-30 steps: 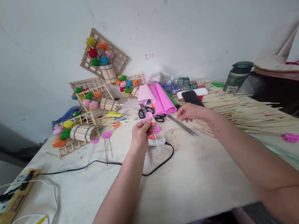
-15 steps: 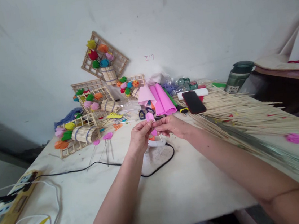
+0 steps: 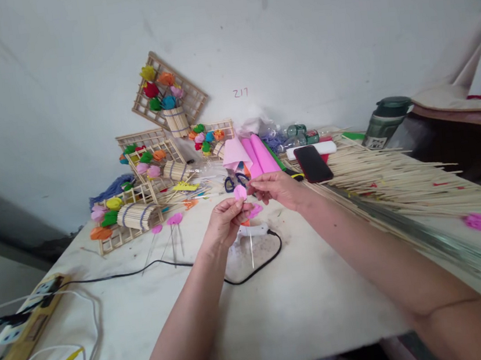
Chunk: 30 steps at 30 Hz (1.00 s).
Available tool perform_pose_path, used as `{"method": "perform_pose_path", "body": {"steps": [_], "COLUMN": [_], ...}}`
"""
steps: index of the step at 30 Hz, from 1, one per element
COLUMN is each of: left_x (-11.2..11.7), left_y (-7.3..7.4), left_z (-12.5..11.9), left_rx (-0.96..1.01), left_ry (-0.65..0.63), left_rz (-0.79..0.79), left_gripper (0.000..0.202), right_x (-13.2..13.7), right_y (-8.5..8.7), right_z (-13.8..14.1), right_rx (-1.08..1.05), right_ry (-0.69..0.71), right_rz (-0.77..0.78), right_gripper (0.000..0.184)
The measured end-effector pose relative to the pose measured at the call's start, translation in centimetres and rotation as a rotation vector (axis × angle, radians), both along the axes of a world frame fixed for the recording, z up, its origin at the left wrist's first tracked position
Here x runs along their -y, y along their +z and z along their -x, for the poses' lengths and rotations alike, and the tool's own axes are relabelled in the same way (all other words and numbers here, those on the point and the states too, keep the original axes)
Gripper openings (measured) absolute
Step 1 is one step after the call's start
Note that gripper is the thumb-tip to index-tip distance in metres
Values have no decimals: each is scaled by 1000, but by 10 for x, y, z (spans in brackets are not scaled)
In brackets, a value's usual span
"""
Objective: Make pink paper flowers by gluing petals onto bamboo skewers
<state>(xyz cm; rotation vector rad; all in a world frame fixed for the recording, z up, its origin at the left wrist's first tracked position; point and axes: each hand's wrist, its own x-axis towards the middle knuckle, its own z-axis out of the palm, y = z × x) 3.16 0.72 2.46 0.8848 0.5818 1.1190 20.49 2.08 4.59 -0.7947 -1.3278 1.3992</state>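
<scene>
My left hand [image 3: 228, 219] pinches a pink paper flower [image 3: 240, 192] just below its head. Its thin wire stem [image 3: 251, 251] hangs down from the fingers. Close by on the right, my right hand [image 3: 279, 190] has thumb and fingers drawn together beside the paper's edge; what is between them, if anything, is too small to make out. Beneath both hands lies a white glue gun [image 3: 253, 230] with an orange part and a black cord. A loose pink paper piece [image 3: 255, 210] rests behind it. More pink pieces on wires [image 3: 175, 218] lie to the left.
Lattice frames with paper flowers [image 3: 135, 215] stand at the back left. Behind my hands are scissors [image 3: 229, 184] and pink paper rolls [image 3: 259, 154]. A phone [image 3: 313, 163], many thin sticks [image 3: 398, 178] and a green bottle [image 3: 386, 122] are right. A power strip [image 3: 29, 317] lies left.
My right hand has lifted slightly up and away from my left. The wire stem now hangs straighter and shows below my left hand, which still pinches the paper flower.
</scene>
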Motion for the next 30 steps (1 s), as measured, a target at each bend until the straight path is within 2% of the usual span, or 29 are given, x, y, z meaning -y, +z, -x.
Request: {"method": "perform_pose_path", "body": {"steps": [5,12,21,27,30], "left_x": [2,5,7,1,-3], "left_y": [-3,-1,0,-2,-2], "left_z": [-2,-4,-6,-2,0], "left_rx": [-25,-24,-15,-16,6], "left_ry": [-24,-38,-25,110,209], "left_rz": [-8,-34,-38,-92,-119], "left_gripper": [21,19,18,16,15], "right_x": [0,1,4,9,16], "right_y": [-1,0,1,-3,-5], "right_z": [11,11,17,16,15], "right_rx": [-45,-9,45,123,233], "right_ry": [-2,-23,-120,-94,30], "right_rz": [48,19,-101,-67,0], "right_gripper": [26,24,27,27,28]}}
